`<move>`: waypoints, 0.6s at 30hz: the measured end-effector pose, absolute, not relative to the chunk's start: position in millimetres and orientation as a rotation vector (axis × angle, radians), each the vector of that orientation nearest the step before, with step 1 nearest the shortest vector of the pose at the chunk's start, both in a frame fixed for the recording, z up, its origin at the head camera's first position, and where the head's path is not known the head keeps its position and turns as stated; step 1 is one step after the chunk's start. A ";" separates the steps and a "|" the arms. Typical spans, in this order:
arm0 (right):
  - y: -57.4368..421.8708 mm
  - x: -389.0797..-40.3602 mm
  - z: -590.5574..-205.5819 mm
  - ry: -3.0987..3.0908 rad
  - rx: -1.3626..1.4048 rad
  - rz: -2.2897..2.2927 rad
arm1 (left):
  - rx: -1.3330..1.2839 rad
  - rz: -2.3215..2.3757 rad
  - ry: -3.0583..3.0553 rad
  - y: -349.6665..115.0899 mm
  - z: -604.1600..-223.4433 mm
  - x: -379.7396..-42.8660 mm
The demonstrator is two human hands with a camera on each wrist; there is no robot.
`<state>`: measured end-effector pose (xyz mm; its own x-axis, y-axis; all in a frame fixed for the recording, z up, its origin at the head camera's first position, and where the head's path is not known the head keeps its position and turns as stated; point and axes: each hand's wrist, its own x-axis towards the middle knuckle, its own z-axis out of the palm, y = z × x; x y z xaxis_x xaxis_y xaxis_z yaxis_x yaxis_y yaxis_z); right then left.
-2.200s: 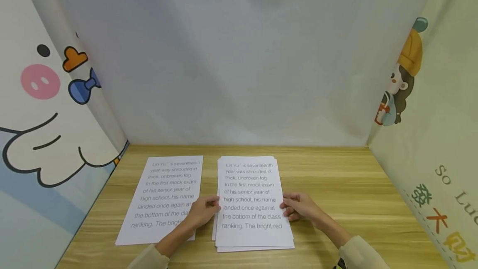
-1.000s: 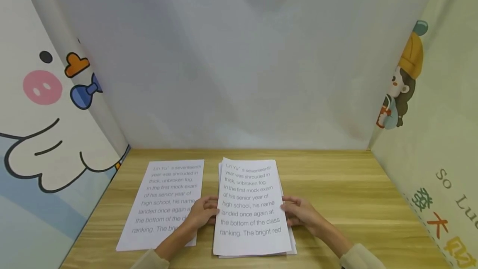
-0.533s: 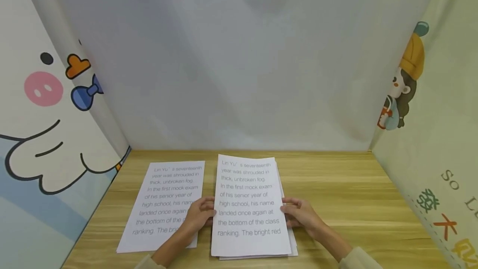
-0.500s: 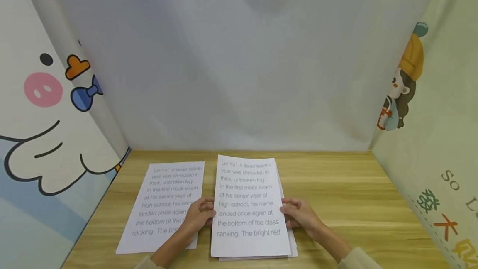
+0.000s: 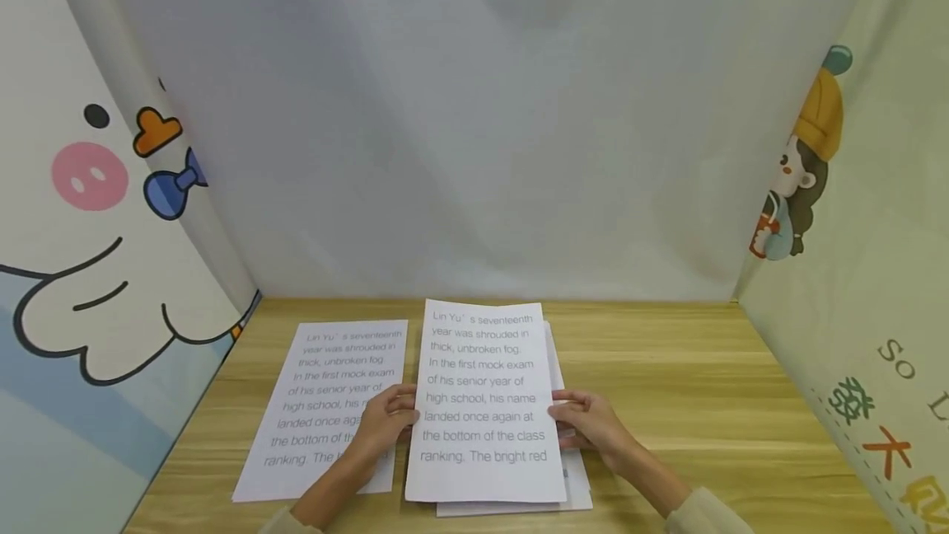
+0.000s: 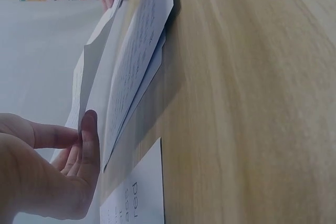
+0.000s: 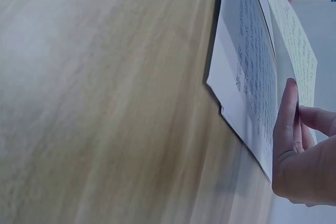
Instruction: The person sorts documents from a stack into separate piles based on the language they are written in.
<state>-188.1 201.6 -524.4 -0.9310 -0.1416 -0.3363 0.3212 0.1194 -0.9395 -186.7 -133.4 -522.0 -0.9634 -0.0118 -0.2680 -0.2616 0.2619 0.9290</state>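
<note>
Both hands hold a printed sheet of paper [image 5: 485, 410], raised above a paper stack [image 5: 582, 484]. My left hand [image 5: 380, 431] pinches the sheet's left edge; in the left wrist view the thumb of the left hand [image 6: 60, 169] is on one face and fingers on the other. At the opposite edge, my right hand [image 5: 599, 431] grips it the same way. The right wrist view shows a gap between the lifted sheet [image 7: 300, 51] and the stack [image 7: 244, 72] lying on the table. In the head view the sheet covers most of that stack.
Left of the stack, another page with the same large print [image 5: 326, 402] lies on the wooden table [image 5: 682, 361], partly hidden by my left hand and forearm. A pale wall [image 5: 474, 147] rises behind the table, with cartoon-printed side panels [image 5: 890, 270] on both sides.
The top sheet has come up off the stack and shifted left, held in both hands. More of the stack shows on the right, and both hands have moved slightly left.
</note>
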 end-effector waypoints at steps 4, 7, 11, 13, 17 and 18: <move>196.5 -189.3 -524.4 2.061 0.180 -1.883 | -0.291 1.771 2.338 -138.1 -521.5 -188.5; 191.4 -190.9 -526.3 2.062 0.179 -1.901 | -0.314 1.794 2.327 -142.8 -521.3 -189.3; 182.9 -193.5 -530.3 2.042 0.169 -1.936 | -0.344 1.802 2.326 -149.6 -521.4 -188.4; 178.7 -194.4 -531.4 2.026 0.161 -1.950 | -0.354 1.799 2.328 -153.1 -521.7 -188.0; 171.2 -196.0 -532.2 2.004 0.140 -1.958 | -0.372 1.810 2.320 -160.7 -522.6 -188.1; 169.3 -196.5 -532.1 1.997 0.138 -1.960 | -0.371 1.814 2.319 -162.8 -522.5 -188.2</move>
<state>-196.5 169.3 -532.1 -0.9382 -0.1648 -0.3042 0.3011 0.0444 -0.9526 -188.2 -162.8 -522.5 -0.9539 -0.0882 -0.2869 -0.2997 0.2274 0.9265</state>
